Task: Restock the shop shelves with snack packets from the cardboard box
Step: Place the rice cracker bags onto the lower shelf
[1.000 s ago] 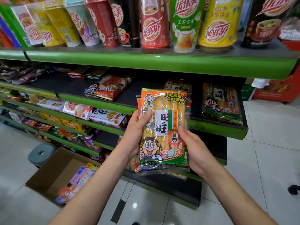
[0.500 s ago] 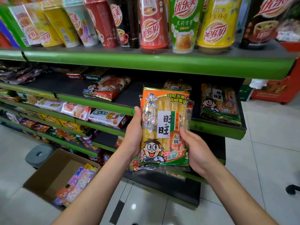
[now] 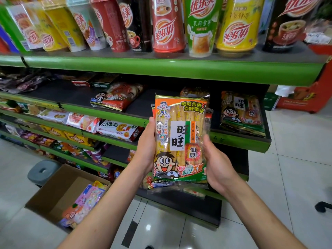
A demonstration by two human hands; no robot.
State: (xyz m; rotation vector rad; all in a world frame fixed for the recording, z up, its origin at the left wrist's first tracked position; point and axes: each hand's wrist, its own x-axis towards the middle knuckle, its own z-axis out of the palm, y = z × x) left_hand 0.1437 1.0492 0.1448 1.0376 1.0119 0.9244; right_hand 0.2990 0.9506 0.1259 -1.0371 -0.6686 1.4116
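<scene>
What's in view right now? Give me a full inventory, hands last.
Rice cracker packet: one, orange and green, held upright before the second shelf.
Matching packets: a small stack, second shelf, right.
Red packet: one, second shelf, left of centre.
Drink cups: a row, mixed colours, top shelf.
Lower shelves: assorted snack packets, green edges.
Cardboard box: one, brown, floor at left, pastel packets inside.
Grey stool: one, behind the box.
Left hand: grips packet's left edge.
Right hand: grips packet's right edge.
</scene>
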